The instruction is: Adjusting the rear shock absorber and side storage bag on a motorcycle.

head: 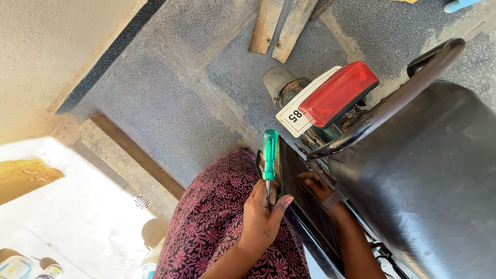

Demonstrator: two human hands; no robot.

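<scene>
My left hand [262, 214] is closed around the metal shaft of a screwdriver [269, 155], whose green translucent handle points up and away from me. My right hand [316, 187] reaches in beside a black side panel [292, 173] of a motorcycle, just below the seat, with its fingers curled on the panel's edge. The black seat [423, 170] fills the right side of the view. Behind it are the red tail light [338, 93], a white number plate [293, 114] and a black grab rail [413, 85]. My patterned maroon garment [217, 217] lies under the left hand.
The ground is grey stone paving [170, 103]. Two wooden planks [281, 26] lie at the top centre. A beige wall [46, 46] stands on the left, with a white ledge [77, 206] below it. Small bottles [18, 266] sit at the bottom left corner.
</scene>
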